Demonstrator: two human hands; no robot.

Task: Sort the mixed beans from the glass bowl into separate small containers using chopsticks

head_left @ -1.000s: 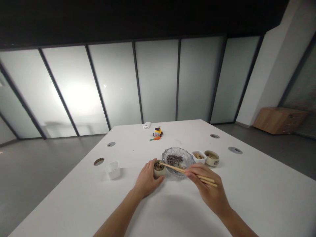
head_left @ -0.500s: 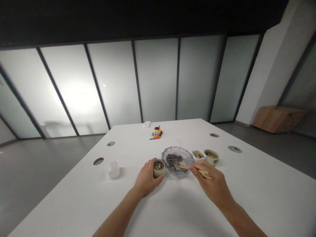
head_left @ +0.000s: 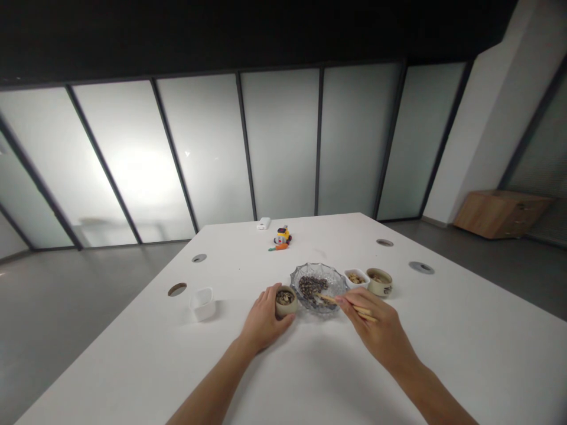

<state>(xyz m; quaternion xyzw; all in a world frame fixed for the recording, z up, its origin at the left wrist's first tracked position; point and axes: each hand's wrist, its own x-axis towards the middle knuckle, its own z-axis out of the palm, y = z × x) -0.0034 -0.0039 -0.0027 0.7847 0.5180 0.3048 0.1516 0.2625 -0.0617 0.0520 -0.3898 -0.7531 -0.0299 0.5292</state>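
Observation:
My left hand [head_left: 264, 320] is wrapped round the left side of a small beige cup [head_left: 287, 307] that stands on the white table. Flat seeds [head_left: 284, 297] lie inside the cup. Between the fingers of my right hand [head_left: 374, 321] is a pair of wooden chopsticks [head_left: 328, 299], pointing left. Their tips reach into a scalloped clear glass bowl [head_left: 339, 282], among small dark seeds or beans [head_left: 310, 287]. Whether the tips grip a piece is too small to tell. Just behind my right hand stand a white dish [head_left: 362, 284] of light brown pieces and a second beige cup [head_left: 380, 288], partly filled.
An empty clear plastic tub [head_left: 202, 309] stands at the left of the table [head_left: 168, 360]. Farther back are a yellow toy vehicle [head_left: 282, 236], an orange toy carrot [head_left: 280, 247] and a white box-like device [head_left: 263, 223]. Round cable holes [head_left: 177, 289] pierce the tabletop.
My right hand and the chopsticks have shifted slightly left, the tips still within the glass bowl. My left hand and the cup it holds have stayed in place.

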